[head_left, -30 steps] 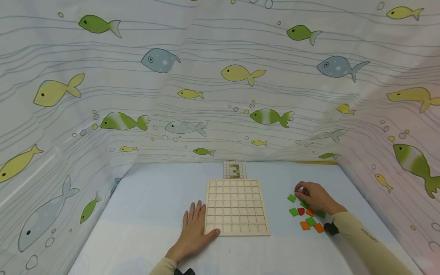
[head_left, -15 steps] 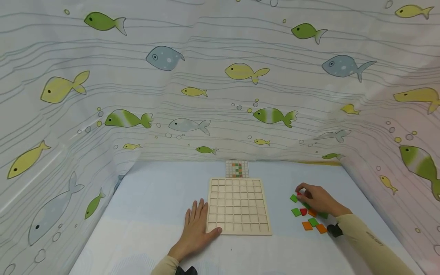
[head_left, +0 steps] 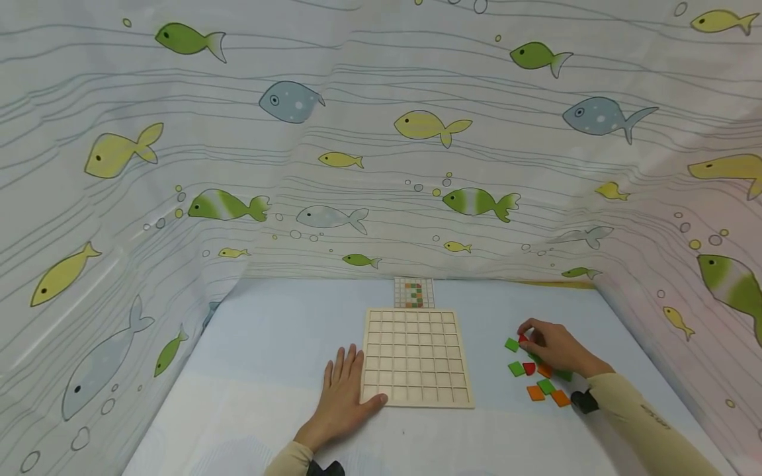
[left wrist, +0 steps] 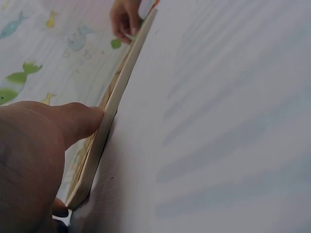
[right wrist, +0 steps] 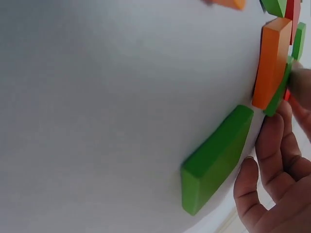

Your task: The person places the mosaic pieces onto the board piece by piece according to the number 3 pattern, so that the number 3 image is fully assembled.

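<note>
My left hand [head_left: 339, 404] lies flat with fingers spread along the left side of a wooden grid board [head_left: 417, 357]. Its thumb rests at the board's front left corner; in the left wrist view the thumb [left wrist: 82, 121] touches the board's edge [left wrist: 112, 104]. To the right, my right hand [head_left: 556, 347] pinches a red piece [head_left: 522, 338] between thumb and forefinger, low over a group of flat tiles. Around it lie a green tile [head_left: 512, 344], a second red piece with a rounded edge [head_left: 529, 368] and an orange tile [head_left: 536, 393]. The palm hides some tiles.
Behind the board lies a small card [head_left: 413, 293] printed with a grid and coloured squares. In the right wrist view, a green tile [right wrist: 218, 160] and an orange one [right wrist: 273, 63] lie close to the fingers. Fish-patterned cloth [head_left: 357, 185] surrounds the table.
The head view has shifted slightly, moving everything a little to the right in the picture. More of the red piece shows at my right fingertips; both hands stay about where they were.
</note>
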Demonstrator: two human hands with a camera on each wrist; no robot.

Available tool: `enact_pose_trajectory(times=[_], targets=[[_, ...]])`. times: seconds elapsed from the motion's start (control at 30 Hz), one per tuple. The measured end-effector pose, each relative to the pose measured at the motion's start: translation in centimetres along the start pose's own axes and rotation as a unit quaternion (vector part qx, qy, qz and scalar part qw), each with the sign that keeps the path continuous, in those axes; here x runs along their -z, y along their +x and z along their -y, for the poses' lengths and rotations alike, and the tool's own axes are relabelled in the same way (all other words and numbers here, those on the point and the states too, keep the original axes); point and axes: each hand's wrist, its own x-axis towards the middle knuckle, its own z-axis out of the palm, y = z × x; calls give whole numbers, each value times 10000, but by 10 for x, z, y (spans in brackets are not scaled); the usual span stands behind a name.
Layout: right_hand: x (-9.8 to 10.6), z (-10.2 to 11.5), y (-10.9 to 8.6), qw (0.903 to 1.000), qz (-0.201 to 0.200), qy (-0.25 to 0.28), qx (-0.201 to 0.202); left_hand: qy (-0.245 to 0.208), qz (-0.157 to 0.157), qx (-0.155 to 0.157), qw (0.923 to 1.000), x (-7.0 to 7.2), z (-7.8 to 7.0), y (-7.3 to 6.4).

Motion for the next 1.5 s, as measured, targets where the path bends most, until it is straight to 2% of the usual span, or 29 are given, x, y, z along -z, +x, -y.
enact_pose_trajectory(times=[0.2,0.57,0.73,0.83,1.07,1.5], targets=[[-2,2,0,9993,-272,-106,251,3,-5,0,10000,0,-1,0],[-5,5,0,9979,-525,-233,313,49,-1,28,10000,0,-1,0],[-5,12,6,9970,-608,-227,427,31,186,-88,9998,5,4,2],[-2,21,12,9966,-609,-242,507,55,374,-279,9989,13,11,4],[3,46,29,9953,-684,-316,605,-19,497,-634,9967,29,30,3],[-23,96,67,9909,-663,-420,1098,-79,269,-676,9973,28,36,3]])
